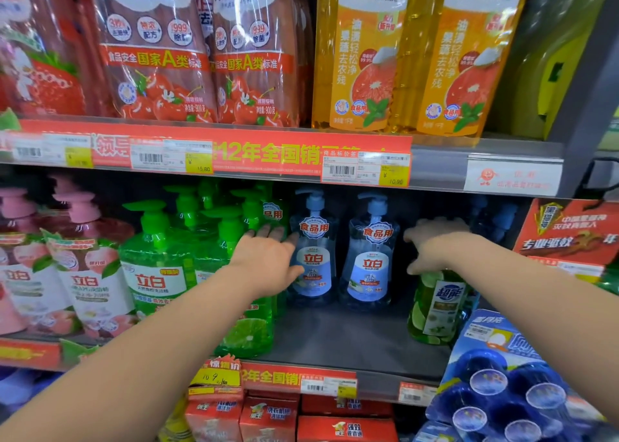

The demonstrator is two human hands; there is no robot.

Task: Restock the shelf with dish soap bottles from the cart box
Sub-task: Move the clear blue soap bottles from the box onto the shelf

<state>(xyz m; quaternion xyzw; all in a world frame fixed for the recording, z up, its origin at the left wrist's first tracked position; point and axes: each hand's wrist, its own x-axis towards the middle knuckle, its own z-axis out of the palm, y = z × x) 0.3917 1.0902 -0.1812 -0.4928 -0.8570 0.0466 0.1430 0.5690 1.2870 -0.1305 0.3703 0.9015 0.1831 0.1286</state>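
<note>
Two blue pump bottles of dish soap stand side by side at the back of the middle shelf (351, 344), the left one (315, 240) and the right one (371, 261). My left hand (268, 257) is flat with fingers spread, between the green pump bottles (157, 261) and the left blue bottle, its thumb over that bottle's label. My right hand (432, 244) is closed over the top of a lime-green bottle (435, 304), which stands upright right of the blue pair. Its pump is hidden under the hand. The cart box is out of view.
Pink pump bottles (83, 274) fill the shelf's left end. Red refill pouches (157, 50) and orange bottles (371, 56) stand on the shelf above. A blue toilet-cleaner pack (502, 381) hangs at lower right, with red cartons (268, 415) below. Bare shelf shows in front of the blue bottles.
</note>
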